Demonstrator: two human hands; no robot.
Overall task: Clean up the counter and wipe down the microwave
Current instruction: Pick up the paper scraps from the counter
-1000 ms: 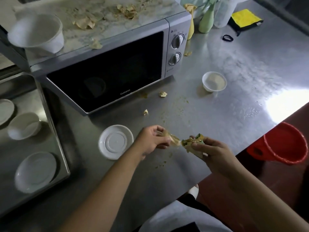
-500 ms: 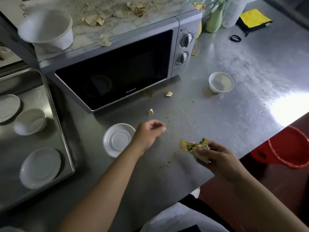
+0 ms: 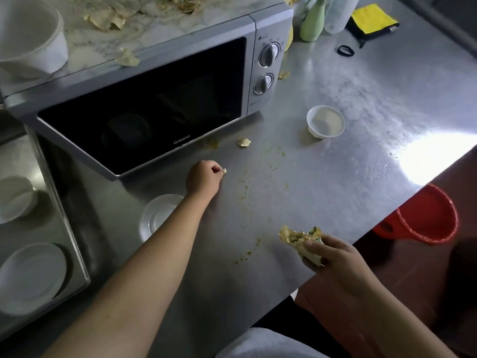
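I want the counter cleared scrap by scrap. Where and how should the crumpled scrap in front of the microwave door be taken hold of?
Pinch the crumpled scrap across its raised folds, coming from above. It lies loose on the counter, apart from the microwave, and its bunched-up shape gives fingertips something to close on. The left hand is nearer, though it already pinches a small crumb.

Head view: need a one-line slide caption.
Left hand pinches a small scrap off the steel counter by the microwave; right hand holds gathered scraps.
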